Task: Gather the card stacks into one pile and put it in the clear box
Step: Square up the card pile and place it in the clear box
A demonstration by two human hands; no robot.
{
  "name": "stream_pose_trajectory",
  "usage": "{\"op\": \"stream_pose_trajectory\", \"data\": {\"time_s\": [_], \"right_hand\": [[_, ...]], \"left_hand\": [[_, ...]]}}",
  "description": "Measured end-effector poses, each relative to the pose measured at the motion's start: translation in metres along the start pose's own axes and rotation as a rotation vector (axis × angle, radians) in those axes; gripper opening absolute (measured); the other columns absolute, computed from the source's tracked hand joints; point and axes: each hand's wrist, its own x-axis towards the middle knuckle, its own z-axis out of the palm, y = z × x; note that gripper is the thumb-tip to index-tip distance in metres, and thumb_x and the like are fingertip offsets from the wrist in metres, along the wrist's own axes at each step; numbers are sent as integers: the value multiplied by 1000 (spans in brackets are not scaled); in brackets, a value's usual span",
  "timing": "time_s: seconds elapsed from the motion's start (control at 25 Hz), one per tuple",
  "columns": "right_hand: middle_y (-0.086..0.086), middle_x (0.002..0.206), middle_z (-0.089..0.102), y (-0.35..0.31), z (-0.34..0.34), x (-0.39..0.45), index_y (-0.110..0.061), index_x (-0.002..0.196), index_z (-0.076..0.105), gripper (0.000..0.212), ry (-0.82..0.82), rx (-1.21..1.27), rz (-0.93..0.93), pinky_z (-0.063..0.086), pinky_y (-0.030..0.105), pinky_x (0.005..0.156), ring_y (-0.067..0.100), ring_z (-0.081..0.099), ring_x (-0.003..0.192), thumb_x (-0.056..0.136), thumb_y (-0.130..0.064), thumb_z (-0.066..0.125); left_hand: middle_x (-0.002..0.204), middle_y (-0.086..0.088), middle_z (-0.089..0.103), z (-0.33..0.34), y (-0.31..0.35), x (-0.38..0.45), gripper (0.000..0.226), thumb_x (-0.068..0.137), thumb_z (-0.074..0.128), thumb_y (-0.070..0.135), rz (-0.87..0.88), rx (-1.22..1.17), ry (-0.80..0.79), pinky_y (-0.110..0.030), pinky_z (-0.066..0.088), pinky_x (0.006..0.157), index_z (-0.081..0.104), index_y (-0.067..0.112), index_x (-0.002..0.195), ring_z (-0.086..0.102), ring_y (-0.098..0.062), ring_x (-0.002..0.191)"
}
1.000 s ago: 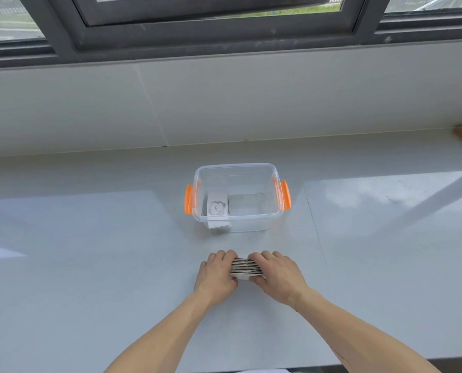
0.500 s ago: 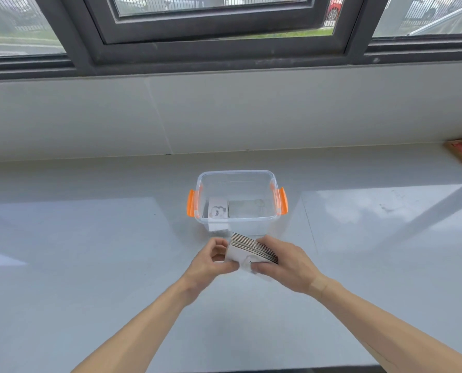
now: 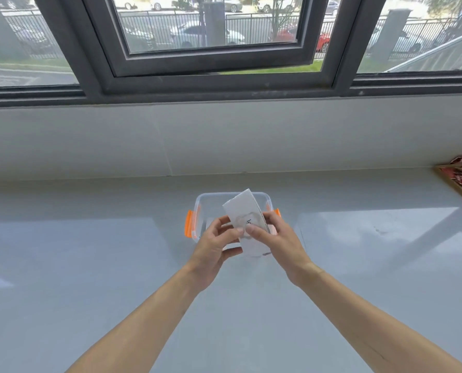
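A white pile of cards [image 3: 244,211] is held tilted in the air, its top face towards me, right in front of the clear box [image 3: 211,198]. My left hand [image 3: 215,247] grips the pile's left side and my right hand [image 3: 277,239] grips its right side, thumb on the top card. The box has orange side latches [image 3: 188,223] and stands on the grey counter behind the pile. Much of the box's inside is hidden by the cards and my hands.
A wooden tray [image 3: 459,184] holding red packets sits at the counter's far right edge. A white wall and a dark-framed window rise behind the box. The grey counter [image 3: 89,265] stretches wide to the left and right of my arms.
Both hands lifted the card pile off the counter and carried it up and forward over the box's near side, tilting it face-up. The camera tipped upward.
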Motion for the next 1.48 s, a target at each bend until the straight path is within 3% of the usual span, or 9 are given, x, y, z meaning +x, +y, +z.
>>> {"op": "stream_pose_trajectory", "data": {"time_s": [0.16,0.4,0.6,0.76,0.92,1.0,1.12,1.28,1.48], "right_hand": [[-11,108,63,-10,0,9,-33,105,63,39,8,60,66,50,33,70,12,66,98,72,-52,69],[-1,107,69,-14,-1,36,-27,101,64,36,25,80,121,45,26,58,11,67,87,75,-50,71],[-5,102,70,-8,-6,64,-27,100,62,37,32,-66,147,47,24,52,13,70,79,80,-58,66],[-21,101,63,10,-22,86,-33,103,63,39,125,-509,-4,50,32,74,5,61,93,88,-64,45],[-5,131,54,40,-35,112,-24,130,51,41,265,-746,-154,42,39,97,17,44,123,97,-46,42],[-2,145,44,52,-36,124,-21,140,40,47,203,-779,-139,37,40,105,18,34,135,99,-43,38],[-4,157,27,67,-37,139,-21,149,25,60,87,-785,-83,21,37,115,16,14,146,97,-53,24],[-3,160,18,78,-39,148,-21,150,20,70,15,-716,-99,13,38,120,10,7,146,92,-60,13],[-11,160,13,87,-40,147,-28,151,18,59,3,-568,-106,10,47,120,3,-2,146,98,-54,13]], "left_hand": [[104,-6,74,4,12,14,40,80,70,24,22,-22,13,-29,57,71,58,15,117,72,-20,93],[99,-6,76,10,24,42,46,76,69,27,-22,19,67,-34,56,73,55,13,118,73,-24,88],[103,-15,74,11,24,72,41,80,65,23,-89,32,129,-43,58,79,57,10,117,73,-32,88],[105,-12,75,3,22,97,30,86,58,17,-148,116,171,-34,58,74,58,9,115,73,-28,90],[96,-14,71,-7,9,122,26,85,60,19,-317,319,226,-43,56,88,59,8,108,69,-30,86],[88,-11,65,-12,1,132,20,81,61,22,-414,417,195,-42,55,90,60,12,99,64,-25,78],[79,-7,61,-15,-8,148,15,77,63,23,-505,496,156,-36,53,74,60,15,89,59,-22,70],[57,4,57,-13,-22,165,7,79,60,23,-603,607,138,-26,44,61,59,17,76,53,-16,56],[71,-2,62,-6,-39,177,7,82,59,17,-704,604,123,-23,42,54,61,13,87,54,-16,58]]}}
